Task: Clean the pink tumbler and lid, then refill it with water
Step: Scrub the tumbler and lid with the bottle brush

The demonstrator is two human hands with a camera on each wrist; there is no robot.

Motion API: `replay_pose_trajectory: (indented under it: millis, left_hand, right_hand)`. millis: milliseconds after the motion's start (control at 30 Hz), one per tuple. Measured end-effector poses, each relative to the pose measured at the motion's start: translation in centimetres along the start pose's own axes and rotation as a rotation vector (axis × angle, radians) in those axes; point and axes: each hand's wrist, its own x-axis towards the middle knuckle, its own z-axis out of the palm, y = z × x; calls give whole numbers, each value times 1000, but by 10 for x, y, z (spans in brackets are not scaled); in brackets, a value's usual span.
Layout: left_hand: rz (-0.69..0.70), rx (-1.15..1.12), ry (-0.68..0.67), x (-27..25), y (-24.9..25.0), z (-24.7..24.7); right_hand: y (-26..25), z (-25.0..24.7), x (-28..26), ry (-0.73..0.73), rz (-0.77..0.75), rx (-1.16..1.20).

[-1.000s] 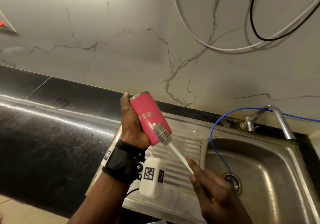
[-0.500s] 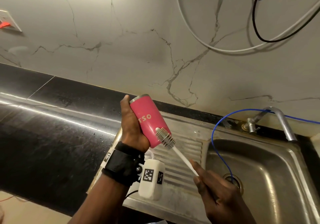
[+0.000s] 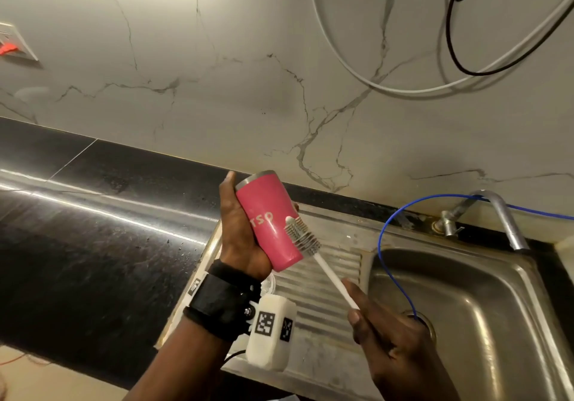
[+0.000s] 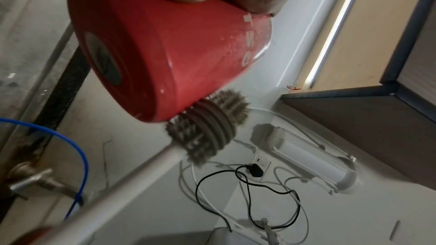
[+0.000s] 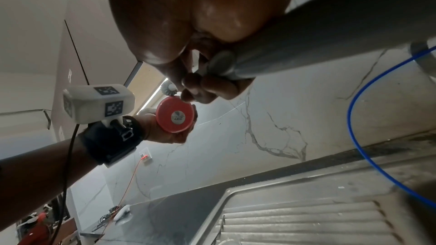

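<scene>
Pink tumbler (image 3: 269, 220) stays gripped in my left hand (image 3: 239, 239); my right hand (image 3: 394, 338) should press the brush (image 3: 302, 235) firmly above the sink (image 3: 466, 323).

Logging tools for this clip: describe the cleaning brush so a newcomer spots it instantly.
Find the steel sink, then the ribbed drainboard beside it. Above that, the bottle brush presses against the pink tumbler; it alone has a long white handle and grey ridged bristles.

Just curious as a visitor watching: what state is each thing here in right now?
pink tumbler: lid off, wet, tilted, held above the drainboard.
bottle brush: bristles against the tumbler's outer side.
left hand: grips the tumbler.
right hand: holds the brush handle.
tap: no water seen running.
sink: no standing water visible.
</scene>
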Motion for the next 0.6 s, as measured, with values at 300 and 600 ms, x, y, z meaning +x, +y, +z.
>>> replay_pose_trajectory:
  millis: [300,600]
  left_hand:
    - [-96,19,-60,-2,-20,2]
    - [-19,269,-34,-10,-39,-7]
  right_hand:
    - [-16,7,18,17,6,122]
    - [-6,16,29,0,-11,61]
